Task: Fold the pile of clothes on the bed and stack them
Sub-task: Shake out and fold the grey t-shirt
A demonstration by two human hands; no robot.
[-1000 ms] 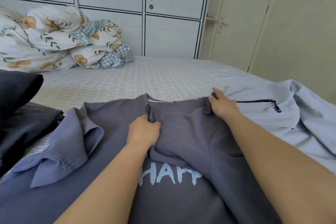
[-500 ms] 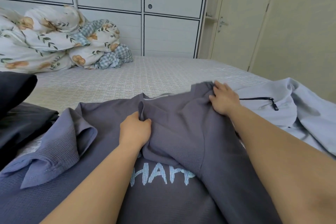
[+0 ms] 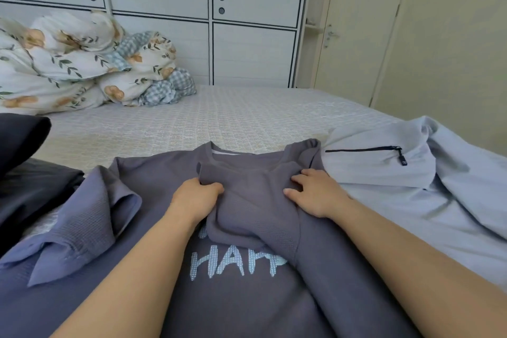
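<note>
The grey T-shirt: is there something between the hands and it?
No. Both hands already touch the grey T-shirt: the left hand grips the folded-over sleeve edge, and the right hand rests on the same fold with curled fingers. Nothing visible lies between them.

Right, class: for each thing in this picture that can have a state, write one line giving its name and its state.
Grey T-shirt: spread on the bed, right sleeve folded onto the chest.
Left hand: grips the folded sleeve.
Right hand: fingers spread, pressing the fold.
Light blue garment: unfolded, crumpled, zip shut.
Dark clothes: piled at left.
Floral duvet: bunched up.
Door: shut.
</note>
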